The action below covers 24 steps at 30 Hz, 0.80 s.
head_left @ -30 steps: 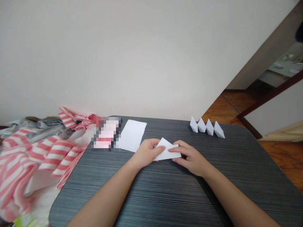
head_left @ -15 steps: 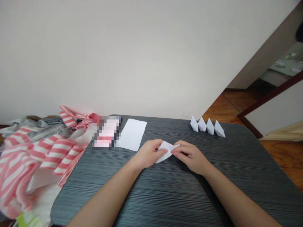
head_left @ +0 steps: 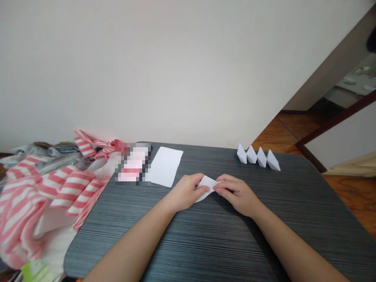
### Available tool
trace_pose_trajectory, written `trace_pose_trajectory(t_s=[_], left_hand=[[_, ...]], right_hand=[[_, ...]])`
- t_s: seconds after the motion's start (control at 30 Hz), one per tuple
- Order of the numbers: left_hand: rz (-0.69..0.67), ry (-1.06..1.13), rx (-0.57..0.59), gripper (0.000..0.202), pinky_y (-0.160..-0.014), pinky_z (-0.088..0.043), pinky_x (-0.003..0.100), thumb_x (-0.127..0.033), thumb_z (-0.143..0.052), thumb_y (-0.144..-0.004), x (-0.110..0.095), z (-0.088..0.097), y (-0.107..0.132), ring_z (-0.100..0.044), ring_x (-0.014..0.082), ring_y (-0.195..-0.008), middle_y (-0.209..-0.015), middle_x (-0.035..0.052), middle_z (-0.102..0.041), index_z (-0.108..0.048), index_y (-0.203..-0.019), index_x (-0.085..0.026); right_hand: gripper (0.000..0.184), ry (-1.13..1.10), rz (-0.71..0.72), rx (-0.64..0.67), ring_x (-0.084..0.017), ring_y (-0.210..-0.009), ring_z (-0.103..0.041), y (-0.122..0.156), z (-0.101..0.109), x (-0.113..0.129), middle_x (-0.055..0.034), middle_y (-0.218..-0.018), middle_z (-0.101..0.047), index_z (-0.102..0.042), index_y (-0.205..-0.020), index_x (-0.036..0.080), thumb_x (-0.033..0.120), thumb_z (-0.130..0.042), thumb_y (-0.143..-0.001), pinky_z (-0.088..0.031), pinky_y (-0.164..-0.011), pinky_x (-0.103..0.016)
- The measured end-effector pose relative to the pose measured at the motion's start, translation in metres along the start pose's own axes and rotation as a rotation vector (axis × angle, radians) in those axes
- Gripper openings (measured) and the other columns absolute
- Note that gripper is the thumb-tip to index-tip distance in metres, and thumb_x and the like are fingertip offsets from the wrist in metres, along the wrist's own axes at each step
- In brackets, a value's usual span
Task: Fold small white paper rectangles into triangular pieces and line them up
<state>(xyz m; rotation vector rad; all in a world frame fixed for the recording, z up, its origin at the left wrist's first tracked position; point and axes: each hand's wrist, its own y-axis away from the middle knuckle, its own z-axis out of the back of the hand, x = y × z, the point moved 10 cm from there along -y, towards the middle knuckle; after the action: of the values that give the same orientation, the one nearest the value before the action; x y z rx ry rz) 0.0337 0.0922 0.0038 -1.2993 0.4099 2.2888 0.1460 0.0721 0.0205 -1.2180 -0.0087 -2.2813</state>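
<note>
A small folded piece of white paper point(head_left: 208, 182) is held between my two hands over the middle of the dark table. My left hand point(head_left: 188, 191) grips its left side, thumb on top and fingers behind. At its right corner, my right hand point(head_left: 235, 192) pinches the paper between thumb and fingertips. Both hands are closed on the same piece. Several folded white paper shapes point(head_left: 261, 157) stand in a row at the far right of the table. A stack of white paper sheets point(head_left: 166, 166) lies beyond my left hand.
The dark wood-grain table point(head_left: 182, 243) meets a pale wall point(head_left: 176, 70) at its back edge. A blurred-out flat object point(head_left: 133, 162) lies left of the sheets. Red-and-white striped cloth point(head_left: 70, 188) is heaped beside the table's left edge. A wooden floor point(head_left: 296, 127) shows at the right.
The folded paper's lower left edge now bends into a curve under my left thumb. Both hands keep their grip, and the view has shifted very slightly.
</note>
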Motion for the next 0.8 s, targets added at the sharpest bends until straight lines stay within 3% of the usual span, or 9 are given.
trace_pose_trajectory(t_s=[0.1, 0.2, 0.3, 0.4, 0.53, 0.8], left_hand=[[0.002, 0.117, 0.003, 0.027, -0.057, -0.035, 0.023, -0.034, -0.053, -0.083, -0.002, -0.001, 0.002, -0.051, 0.0132, -0.065, -0.077, 0.002, -0.06, -0.055, -0.103, -0.017], [-0.003, 0.228, -0.026, 0.057, -0.058, -0.036, 0.022, -0.034, -0.066, -0.074, -0.001, -0.001, 0.003, -0.052, 0.0127, -0.067, -0.085, 0.0018, -0.06, -0.039, -0.122, -0.02], [-0.019, 0.2, -0.055, 0.059, -0.056, -0.035, 0.021, -0.033, -0.073, -0.066, 0.001, 0.002, 0.004, -0.05, 0.0116, -0.065, -0.084, 0.0001, -0.057, -0.041, -0.114, -0.02], [-0.069, 0.082, -0.053, 0.039, -0.061, -0.038, 0.023, -0.031, -0.069, -0.071, -0.004, 0.003, 0.004, -0.052, 0.0134, -0.071, -0.088, 0.0019, -0.058, -0.051, -0.103, -0.019], [-0.205, 0.051, -0.053, 0.014, -0.08, -0.041, 0.027, -0.022, -0.058, -0.081, -0.018, 0.005, 0.003, -0.055, 0.0168, -0.091, -0.097, 0.0048, -0.061, -0.064, -0.093, -0.019], [-0.156, 0.217, -0.07, 0.014, -0.076, -0.043, 0.025, -0.025, -0.058, -0.082, -0.005, 0.005, 0.0, -0.058, 0.0148, -0.088, -0.1, 0.0055, -0.062, -0.07, -0.082, -0.018]], right_hand=[[0.019, -0.007, -0.046, -0.065, -0.017, -0.076, -0.058, 0.0, 0.006, -0.003, -0.0058, -0.086, -0.062, -0.069, -0.087, 0.021, 0.026, -0.05, -0.089, -0.046, -0.067, -0.028], [0.019, -0.018, -0.093, -0.134, -0.016, -0.074, -0.058, 0.002, 0.011, -0.01, -0.0061, -0.087, -0.061, -0.068, -0.086, 0.02, 0.026, -0.051, -0.088, -0.046, -0.066, -0.028], [0.018, -0.029, -0.116, -0.174, -0.016, -0.073, -0.059, 0.004, 0.013, -0.015, -0.0062, -0.087, -0.061, -0.068, -0.085, 0.02, 0.026, -0.051, -0.088, -0.046, -0.066, -0.029], [0.018, -0.045, -0.119, -0.185, -0.017, -0.073, -0.059, 0.004, 0.014, -0.018, -0.006, -0.086, -0.062, -0.068, -0.083, 0.02, 0.026, -0.052, -0.087, -0.046, -0.065, -0.029], [0.018, -0.064, -0.111, -0.198, -0.017, -0.077, -0.059, 0.004, 0.016, -0.016, -0.006, -0.087, -0.062, -0.068, -0.081, 0.02, 0.025, -0.052, -0.087, -0.046, -0.068, -0.029], [0.019, -0.125, -0.178, -0.168, -0.015, -0.073, -0.059, 0.005, 0.012, -0.021, -0.0051, -0.089, -0.061, -0.069, -0.08, 0.019, 0.025, -0.053, -0.087, -0.046, -0.063, -0.027]])
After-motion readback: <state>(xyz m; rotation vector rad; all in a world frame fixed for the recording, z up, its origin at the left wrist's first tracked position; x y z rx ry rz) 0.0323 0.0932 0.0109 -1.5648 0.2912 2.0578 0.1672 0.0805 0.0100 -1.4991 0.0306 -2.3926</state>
